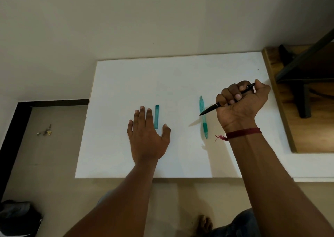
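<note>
A white board lies flat with a wooden table along its right edge, and on it the left hand rests palm down, fingers straight and slightly spread, holding nothing. The right hand, a red thread tied at its wrist, has all its fingers curled in a fist round a black pen, whose tip slants down and left over a teal pen lying on the board. A slim teal case lies just beside the left forefinger; the print on both pens is too small to read
</note>
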